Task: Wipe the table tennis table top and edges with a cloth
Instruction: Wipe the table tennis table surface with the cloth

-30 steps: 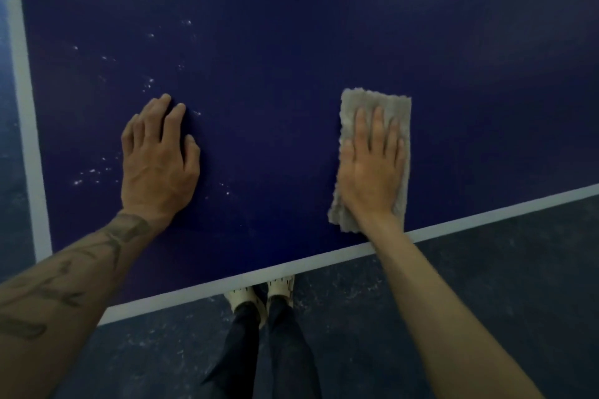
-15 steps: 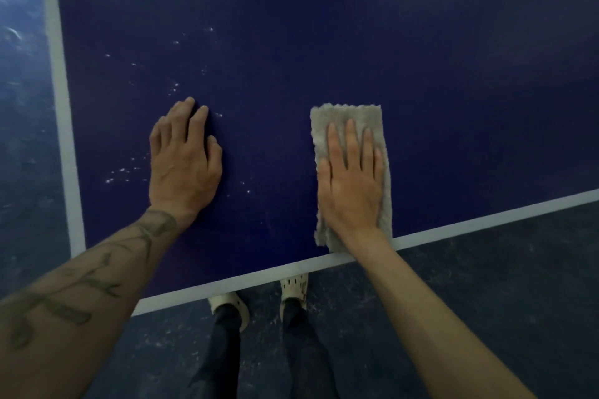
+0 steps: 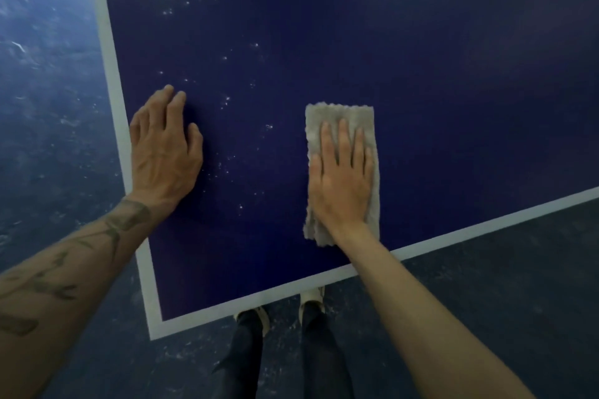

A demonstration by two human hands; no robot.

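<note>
Because the near white edge line (image 3: 486, 226) runs close behind it, a backward stroke could drag the folded grey cloth (image 3: 340, 115) off the table tennis table (image 3: 437, 58). The right hand (image 3: 340, 185) presses it flat, fingers straight and slightly apart, pinching nothing, so it may slip or bunch. The left hand (image 3: 163, 155) rests flat, fingers close together, among white specks (image 3: 227, 100); the farther ones could be missed

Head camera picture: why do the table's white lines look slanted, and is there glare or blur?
In the head view the wide-angle lens, looking down at an angle, likely skews the white lines; light is dim, with a faint sheen on the table top but no hard glare; the left hand casts a soft shadow beside it; the cloth under the right hand looks fairly sharp.
</note>
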